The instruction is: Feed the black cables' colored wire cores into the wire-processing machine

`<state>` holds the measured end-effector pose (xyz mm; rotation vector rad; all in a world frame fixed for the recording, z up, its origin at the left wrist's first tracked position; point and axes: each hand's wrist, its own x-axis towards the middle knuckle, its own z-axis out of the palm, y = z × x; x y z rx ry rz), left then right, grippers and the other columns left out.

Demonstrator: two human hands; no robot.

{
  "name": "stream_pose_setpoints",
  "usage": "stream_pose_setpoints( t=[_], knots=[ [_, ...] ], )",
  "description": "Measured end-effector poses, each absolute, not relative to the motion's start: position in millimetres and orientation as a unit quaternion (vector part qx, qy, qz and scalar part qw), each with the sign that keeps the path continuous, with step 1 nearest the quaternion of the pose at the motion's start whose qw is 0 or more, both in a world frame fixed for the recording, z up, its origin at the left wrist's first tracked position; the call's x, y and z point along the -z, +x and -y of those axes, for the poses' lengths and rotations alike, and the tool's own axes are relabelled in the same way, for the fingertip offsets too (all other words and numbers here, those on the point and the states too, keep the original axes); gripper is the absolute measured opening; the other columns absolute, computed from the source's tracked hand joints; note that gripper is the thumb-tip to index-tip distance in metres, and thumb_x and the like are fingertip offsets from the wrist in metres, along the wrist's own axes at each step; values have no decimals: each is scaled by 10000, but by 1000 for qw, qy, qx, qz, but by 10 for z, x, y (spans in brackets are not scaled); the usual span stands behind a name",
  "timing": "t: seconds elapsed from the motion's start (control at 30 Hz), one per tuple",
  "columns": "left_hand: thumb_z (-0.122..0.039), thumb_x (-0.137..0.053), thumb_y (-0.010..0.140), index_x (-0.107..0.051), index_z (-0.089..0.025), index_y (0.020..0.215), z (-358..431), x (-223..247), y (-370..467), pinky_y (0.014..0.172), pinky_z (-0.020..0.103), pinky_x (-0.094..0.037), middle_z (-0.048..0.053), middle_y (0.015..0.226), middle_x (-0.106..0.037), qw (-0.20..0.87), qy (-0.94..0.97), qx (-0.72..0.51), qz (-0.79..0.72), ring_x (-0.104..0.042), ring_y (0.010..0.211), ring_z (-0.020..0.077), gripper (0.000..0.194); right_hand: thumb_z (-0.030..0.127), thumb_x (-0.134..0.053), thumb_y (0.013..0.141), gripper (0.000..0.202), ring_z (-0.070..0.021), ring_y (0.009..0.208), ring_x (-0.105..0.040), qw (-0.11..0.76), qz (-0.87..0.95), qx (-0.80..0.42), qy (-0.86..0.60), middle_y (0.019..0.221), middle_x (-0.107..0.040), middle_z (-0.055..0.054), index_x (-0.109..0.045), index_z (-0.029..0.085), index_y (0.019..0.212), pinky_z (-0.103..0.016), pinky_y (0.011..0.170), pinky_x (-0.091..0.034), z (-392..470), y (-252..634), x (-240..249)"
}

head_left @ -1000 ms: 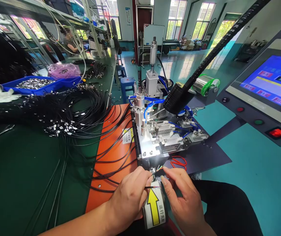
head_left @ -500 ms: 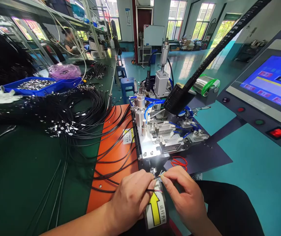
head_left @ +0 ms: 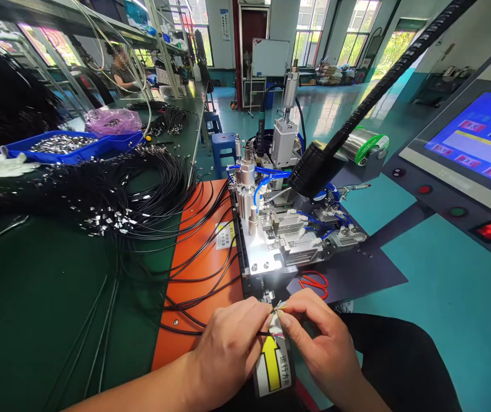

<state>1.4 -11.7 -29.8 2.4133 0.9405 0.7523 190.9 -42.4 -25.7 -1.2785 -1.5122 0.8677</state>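
Observation:
My left hand is closed on a black cable near its stripped end. Thin coloured wires fan out there, and my right hand pinches them between thumb and forefinger. The fingertips of both hands nearly meet. A second black cable with fine wires at its tip pokes out under my left fingers. Below them is a white label with a yellow arrow on the front of the machine. My fingers partly hide the wires.
Black cables run across an orange plate to a large coil on the left. Blue trays hold small metal parts. A black lamp hangs over the machine. Red-handled scissors, a solder spool and a control screen stand right.
The coloured wires are more spread out between my fingertips now. Both hands stay in nearly the same place, and the view has shifted slightly.

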Motion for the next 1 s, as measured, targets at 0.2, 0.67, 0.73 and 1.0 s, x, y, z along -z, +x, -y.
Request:
stream_pose_setpoints(
  t=[0.2,0.67,0.73,1.0],
  knots=[
    [-146,-451,941,-568,-179,909,109,286,7,585,293,-340,23,738,-554,207,885,-259,-328,-519,655,170,126,284,-641,915,116,-165,746,-580,445,601,-416,-518,810,-610,-14,-663,207,830,-279,666,-464,395,1983,262],
    [-175,-402,962,-570,-157,932,82,203,21,569,282,-397,49,734,-603,229,885,-275,-297,-557,633,178,172,271,-640,905,130,-161,739,-565,405,636,-439,-488,800,-594,-2,-643,209,790,-279,669,-443,316,2077,172],
    [-173,-399,959,-566,-159,937,82,205,13,573,278,-403,50,740,-607,234,886,-274,-293,-561,636,177,169,254,-640,899,118,-162,746,-569,406,639,-443,-480,802,-597,-2,-645,208,790,-280,677,-445,307,2084,167],
    [-127,-419,940,-551,-168,952,83,205,6,593,264,-411,41,759,-618,242,883,-279,-290,-574,645,164,139,269,-631,909,125,-162,752,-568,413,626,-458,-477,805,-598,-4,-653,208,802,-278,679,-447,281,2073,172]
  ],
)
